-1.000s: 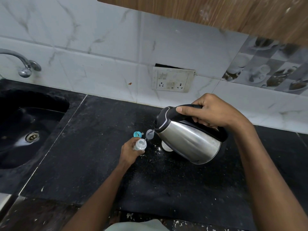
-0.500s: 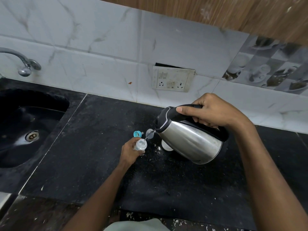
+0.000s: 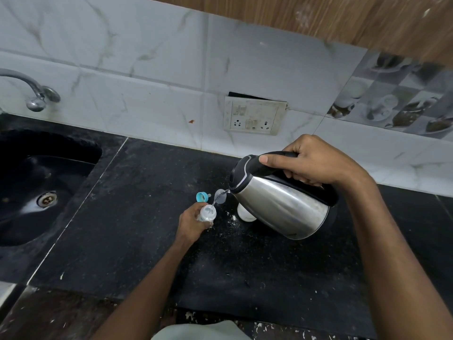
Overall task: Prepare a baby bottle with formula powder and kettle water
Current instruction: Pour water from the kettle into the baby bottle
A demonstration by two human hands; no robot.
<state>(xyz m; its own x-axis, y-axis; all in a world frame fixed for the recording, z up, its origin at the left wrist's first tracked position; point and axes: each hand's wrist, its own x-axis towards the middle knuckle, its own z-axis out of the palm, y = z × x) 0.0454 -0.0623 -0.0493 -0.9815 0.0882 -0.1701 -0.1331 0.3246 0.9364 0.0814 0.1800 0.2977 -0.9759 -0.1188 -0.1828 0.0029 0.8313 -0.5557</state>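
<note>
Pouring water, I am tilting the steel kettle (image 3: 282,204) spout-down toward the left with my right hand (image 3: 311,163), whose fingers are wrapped tight around the black handle while my thumb is lying along its top. A thin stream of water (image 3: 219,198) is running from the spout into the open mouth of the baby bottle (image 3: 207,213). My left hand (image 3: 192,223) is gripping that small clear bottle around its body, fingers curled closed on it, and is holding it roughly upright just above or on the black countertop (image 3: 147,241); I cannot tell whether its base is touching the stone.

Just behind the bottle, a blue bottle ring (image 3: 202,196) is lying on the counter, and beside it, right under the spout, a clear round cap (image 3: 221,195) is sitting, partly seen through the stream. A white container (image 3: 245,214) is standing on the counter, mostly hidden behind the kettle body. White powder specks (image 3: 231,220) are scattered on the stone between the bottle and that container.

Off to the left, the dark sink (image 3: 49,182) is set into the counter with a chrome tap (image 3: 34,94) above it. On the tiled wall behind the kettle, a white socket plate (image 3: 253,116) is mounted.
</note>
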